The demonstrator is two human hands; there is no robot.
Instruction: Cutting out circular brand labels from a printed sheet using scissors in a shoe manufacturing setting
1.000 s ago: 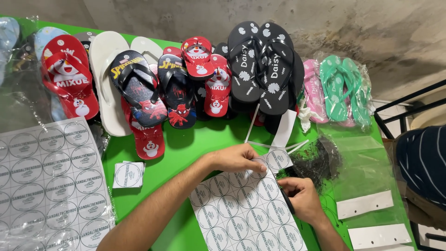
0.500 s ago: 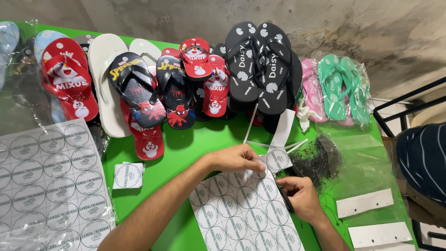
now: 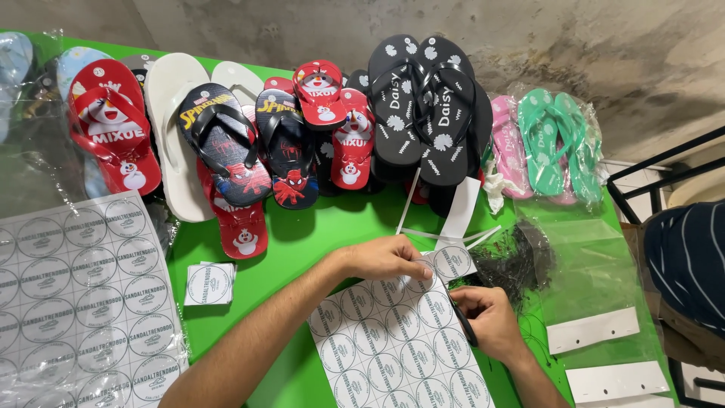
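My left hand (image 3: 389, 258) rests on the top of a white sheet of round printed stickers (image 3: 393, 347) on the green table (image 3: 302, 234), its fingertips pinching the sheet's upper edge near a loose square sticker (image 3: 453, 261). To the right, my right hand (image 3: 487, 321) lies on the sheet's edge and grips a thin black tool (image 3: 462, 325). Both forearms reach in from the bottom of the view.
Rows of flip-flops line the far edge: red cartoon pairs (image 3: 109, 136), dark superhero pairs (image 3: 226, 147), black daisy pairs (image 3: 423, 106), pink and green bagged pairs (image 3: 551, 143). A bigger sticker sheet (image 3: 79, 295) lies left, a cut sticker stack (image 3: 209, 283) in the middle, black ties (image 3: 513, 261) and clear bags (image 3: 596, 302) right. A person's striped sleeve (image 3: 687, 261) is at right.
Both hands have stayed on the sticker sheet with only slight finger movement; the camera has shifted a little.
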